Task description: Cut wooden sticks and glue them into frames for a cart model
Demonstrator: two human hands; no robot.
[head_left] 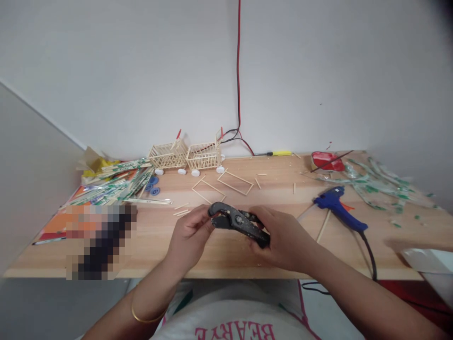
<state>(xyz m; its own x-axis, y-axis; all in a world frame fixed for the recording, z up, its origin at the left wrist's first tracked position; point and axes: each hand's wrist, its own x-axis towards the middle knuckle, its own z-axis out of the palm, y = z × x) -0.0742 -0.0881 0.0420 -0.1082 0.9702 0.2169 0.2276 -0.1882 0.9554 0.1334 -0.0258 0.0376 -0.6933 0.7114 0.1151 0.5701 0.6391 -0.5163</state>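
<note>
My right hand (pixel 286 238) is wrapped round the handles of a black hand cutter (pixel 241 224), which has a round pivot screw and a curved jaw pointing left. At that jaw, the thumb and fingers of my left hand (pixel 189 238) are pinched together; whatever they hold is hidden. Just beyond the cutter lie two rectangular frames of thin sticks (pixel 208 190), with several short cut sticks (pixel 182 210) near my left hand. Farther back stand two small stick-built carts (pixel 204 157) with white wheels and red handles.
Wrapped chopsticks (pixel 130 177) are piled at the left beside blue wheels (pixel 154 185). A blue glue gun (pixel 339 208) rests at the right, its cord passing over the table edge. Torn wrappers (pixel 378 182), a red-and-white container (pixel 327 161) and a yellow-handled tool (pixel 281 153) lie behind.
</note>
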